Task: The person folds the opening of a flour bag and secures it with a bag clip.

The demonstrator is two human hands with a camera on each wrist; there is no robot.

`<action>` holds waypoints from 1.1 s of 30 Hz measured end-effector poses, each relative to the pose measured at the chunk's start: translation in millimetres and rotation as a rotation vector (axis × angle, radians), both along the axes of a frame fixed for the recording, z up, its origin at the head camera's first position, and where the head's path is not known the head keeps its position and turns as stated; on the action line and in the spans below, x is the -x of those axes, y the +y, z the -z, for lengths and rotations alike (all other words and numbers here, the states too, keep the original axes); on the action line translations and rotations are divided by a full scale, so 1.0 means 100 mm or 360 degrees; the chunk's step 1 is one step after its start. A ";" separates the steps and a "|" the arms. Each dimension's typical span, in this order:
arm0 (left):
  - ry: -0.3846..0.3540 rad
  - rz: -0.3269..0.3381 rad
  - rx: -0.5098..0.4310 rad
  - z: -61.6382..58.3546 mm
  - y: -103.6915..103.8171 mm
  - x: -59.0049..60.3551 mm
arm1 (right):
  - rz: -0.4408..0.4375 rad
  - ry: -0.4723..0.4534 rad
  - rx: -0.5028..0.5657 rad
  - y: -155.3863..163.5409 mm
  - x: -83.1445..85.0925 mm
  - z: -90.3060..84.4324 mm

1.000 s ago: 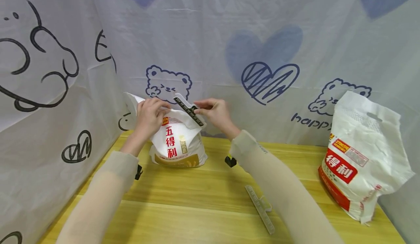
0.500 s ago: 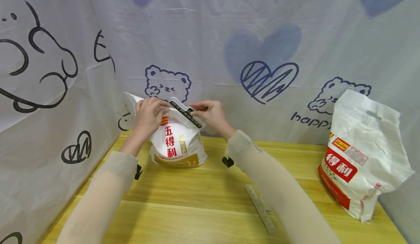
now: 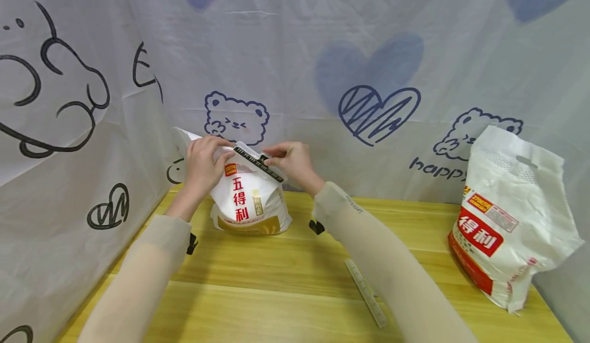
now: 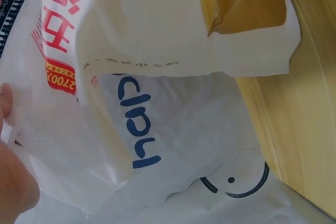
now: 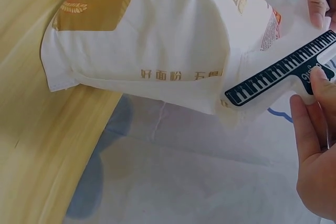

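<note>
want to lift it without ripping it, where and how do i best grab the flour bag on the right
Probably by the handle slot near the top of the flour bag, hooked from the near side: that end stands up flat, and the slot faces the head view with nothing covering it.

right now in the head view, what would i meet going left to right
Left hand → piano-key clip → right hand → clear clip → red-based bag. The gold-based bag is left out, since it overlaps the left hand and piano-key clip.
</note>
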State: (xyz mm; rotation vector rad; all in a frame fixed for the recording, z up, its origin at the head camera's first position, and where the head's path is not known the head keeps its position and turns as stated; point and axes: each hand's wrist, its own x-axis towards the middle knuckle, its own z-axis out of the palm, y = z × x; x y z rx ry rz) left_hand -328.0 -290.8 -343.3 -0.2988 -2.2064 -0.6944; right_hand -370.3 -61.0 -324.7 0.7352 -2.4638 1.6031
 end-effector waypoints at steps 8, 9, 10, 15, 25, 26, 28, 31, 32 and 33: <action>0.0084 0.0025 0.0005 0.01 0.01 0.01 | -0.0027 0.0085 -0.0131 -0.01 0.02 -0.01; 0.0091 0.0025 0.0002 0.01 0.01 0.02 | -0.0032 0.0097 -0.0153 -0.02 0.02 -0.02; 0.0095 0.0027 -0.0002 0.02 0.02 0.02 | -0.0038 0.0101 -0.0173 -0.02 0.02 -0.03; 0.0110 0.0043 -0.0004 0.01 0.04 0.04 | -0.0041 0.0109 -0.0293 -0.02 0.01 -0.07; 0.0145 0.0054 -0.0010 -0.01 0.07 0.05 | 0.0022 0.0193 -0.0477 -0.04 -0.03 -0.07; 0.0144 0.0057 -0.0011 -0.01 0.08 0.04 | 0.0033 0.0197 -0.0474 -0.04 -0.04 -0.06; 0.0143 0.0051 -0.0012 -0.01 0.08 0.04 | 0.0049 0.0211 -0.0465 -0.04 -0.05 -0.04; 0.0147 0.0034 -0.0028 0.00 0.07 0.02 | 0.0028 0.0225 -0.0423 -0.04 -0.06 0.00; 0.0156 0.0030 -0.0034 0.00 0.06 0.02 | 0.0012 0.0230 -0.0408 -0.04 -0.07 0.01; 0.0166 0.0026 -0.0043 0.00 0.06 0.01 | -0.0009 0.0240 -0.0391 -0.04 -0.07 0.02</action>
